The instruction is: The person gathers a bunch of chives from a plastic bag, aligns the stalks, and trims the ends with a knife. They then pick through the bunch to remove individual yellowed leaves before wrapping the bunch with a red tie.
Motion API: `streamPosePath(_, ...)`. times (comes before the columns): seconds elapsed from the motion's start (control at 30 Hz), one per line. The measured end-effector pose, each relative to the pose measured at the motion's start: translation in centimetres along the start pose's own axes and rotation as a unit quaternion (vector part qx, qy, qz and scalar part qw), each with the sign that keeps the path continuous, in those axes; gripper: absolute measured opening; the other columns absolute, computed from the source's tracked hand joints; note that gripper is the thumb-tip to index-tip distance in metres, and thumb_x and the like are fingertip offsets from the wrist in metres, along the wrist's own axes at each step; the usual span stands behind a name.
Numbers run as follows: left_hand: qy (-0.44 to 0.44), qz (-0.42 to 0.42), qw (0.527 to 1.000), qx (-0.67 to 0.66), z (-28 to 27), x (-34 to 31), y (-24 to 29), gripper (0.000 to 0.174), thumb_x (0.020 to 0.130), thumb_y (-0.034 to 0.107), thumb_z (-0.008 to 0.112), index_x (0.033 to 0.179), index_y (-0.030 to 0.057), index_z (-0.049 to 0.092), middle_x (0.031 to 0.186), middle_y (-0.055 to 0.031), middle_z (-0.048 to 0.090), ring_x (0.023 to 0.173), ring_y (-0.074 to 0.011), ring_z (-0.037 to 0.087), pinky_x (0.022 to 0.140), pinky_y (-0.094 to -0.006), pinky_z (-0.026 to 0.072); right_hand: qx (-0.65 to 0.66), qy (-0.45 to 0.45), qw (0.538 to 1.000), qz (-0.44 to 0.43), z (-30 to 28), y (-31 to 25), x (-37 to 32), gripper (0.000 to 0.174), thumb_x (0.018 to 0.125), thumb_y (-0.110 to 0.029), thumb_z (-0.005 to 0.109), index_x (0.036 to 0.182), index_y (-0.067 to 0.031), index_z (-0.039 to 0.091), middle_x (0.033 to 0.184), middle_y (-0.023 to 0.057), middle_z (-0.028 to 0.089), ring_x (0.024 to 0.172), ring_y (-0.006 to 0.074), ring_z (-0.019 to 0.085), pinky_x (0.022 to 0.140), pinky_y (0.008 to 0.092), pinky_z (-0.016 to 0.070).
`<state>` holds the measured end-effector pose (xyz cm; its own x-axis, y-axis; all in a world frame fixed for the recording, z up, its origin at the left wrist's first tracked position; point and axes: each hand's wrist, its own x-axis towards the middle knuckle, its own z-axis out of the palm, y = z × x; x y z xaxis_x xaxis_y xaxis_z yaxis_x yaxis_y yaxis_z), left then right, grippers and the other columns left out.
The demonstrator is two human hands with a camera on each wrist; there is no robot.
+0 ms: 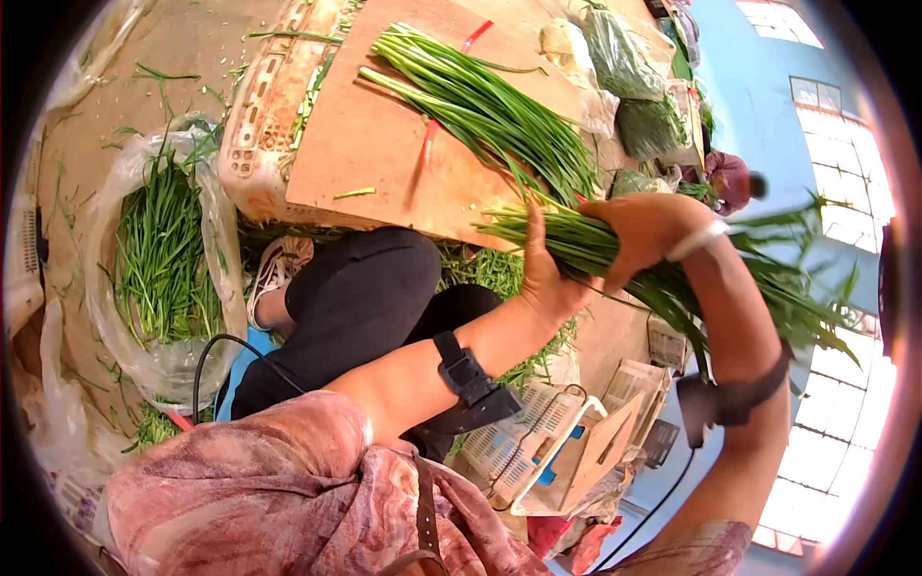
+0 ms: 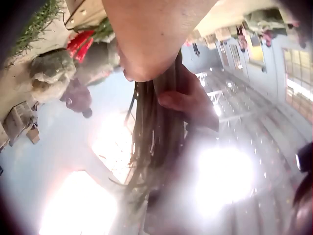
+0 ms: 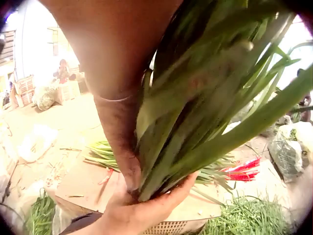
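Observation:
Both hands hold a bunch of garlic chives [image 1: 576, 240] above the near right corner of a board. My left hand [image 1: 552, 283] grips it near the pale stem ends, thumb pointing up along the stems. Further along, my right hand [image 1: 653, 235], with a white band at the wrist, wraps over it from above. In the right wrist view the long leaves [image 3: 205, 103] fan out beside the right forearm, and the left hand [image 3: 146, 210] cups the bunch below. On the board [image 1: 336, 144] lies a second pile of chives [image 1: 490, 106], across red strips [image 1: 429, 144].
The board rests on an upturned plastic crate [image 1: 254, 134]. A clear plastic bag [image 1: 101, 269] full of loose greens stands at the left. Trimmings lie under the board's edge. White crates [image 1: 523, 437] stand below right; filled bags [image 1: 648, 125] sit at the back.

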<state>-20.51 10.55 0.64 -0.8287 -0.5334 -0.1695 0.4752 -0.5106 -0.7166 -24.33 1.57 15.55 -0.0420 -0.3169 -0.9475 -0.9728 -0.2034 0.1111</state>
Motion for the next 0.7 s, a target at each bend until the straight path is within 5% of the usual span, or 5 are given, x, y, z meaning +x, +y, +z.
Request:
streamPosePath(0.23, 0.075, 0.042, 0.995, 0.049, -1.7, 2.6, 3.3, 0.068, 0.073, 0.065, 0.057, 0.112, 0.0094, 0.054, 0.106, -0.0069, 0.060, 0.103, -0.0227, 0.056, 0.093, -0.0396, 0.0439, -0.078, -0.049, 0.988, 0.124, 0.3, 0.5, 4.5, 0.084, 0.050, -0.037, 0.080, 0.117, 0.0005, 0.046, 0.092, 0.0226, 0.062, 0.088, 0.0340, 0.061, 0.076, 0.0401, 0.0489)
streamPosePath(0.4, -0.015, 0.064, 0.992, 0.108, -1.5, 1.3, 2.8, 0.039, 0.072, 0.026, 0.075, 0.101, 0.0080, 0.056, 0.095, -0.0048, 0.061, 0.089, -0.0191, 0.059, 0.083, -0.0336, 0.0478, 0.058, 0.197, 0.952, 0.228, 8.9, -2.2, 1.3, 0.098, 0.063, -0.021, 0.076, 0.139, -0.0055, 0.016, 0.106, 0.0252, 0.052, 0.099, 0.0395, 0.053, 0.082, 0.0414, 0.0471)
streamPosePath(0.43, -0.035, 0.087, 0.979, 0.180, -1.6, 0.9, 2.7, 0.038, 0.072, 0.022, 0.075, 0.101, 0.0070, 0.056, 0.093, -0.0043, 0.061, 0.087, -0.0179, 0.058, 0.082, -0.0322, 0.0477, 0.023, 0.351, 0.920, 0.173, 13.1, -2.0, 1.5, 0.099, 0.064, -0.016, 0.075, 0.140, -0.0031, 0.013, 0.110, 0.0268, 0.049, 0.102, 0.0397, 0.051, 0.082, 0.0423, 0.0457)
streamPosePath(0.57, -0.053, 0.105, 0.848, 0.516, -2.8, -1.1, 2.2, 0.039, 0.071, 0.004, 0.071, 0.107, 0.0008, 0.056, 0.093, -0.0043, 0.062, 0.085, -0.0140, 0.059, 0.079, -0.0279, 0.0476, 0.197, 0.474, 0.829, 0.221, 20.2, -5.3, 3.6, 0.103, 0.062, -0.018, 0.077, 0.138, 0.0046, 0.011, 0.101, 0.0257, 0.051, 0.081, 0.0386, 0.056, 0.067, 0.0433, 0.0472)
streamPosePath(0.7, -0.091, 0.069, 0.771, 0.626, -4.0, -3.0, 2.2, 0.039, 0.068, 0.006, 0.069, 0.104, 0.0013, 0.056, 0.090, -0.0008, 0.060, 0.080, -0.0083, 0.053, 0.074, -0.0256, 0.0457, 0.326, 0.426, 0.823, 0.189, 23.2, -8.3, 3.6, 0.095, 0.069, -0.022, 0.073, 0.134, 0.0106, 0.011, 0.111, 0.0299, 0.049, 0.096, 0.0436, 0.053, 0.078, 0.0430, 0.0456)
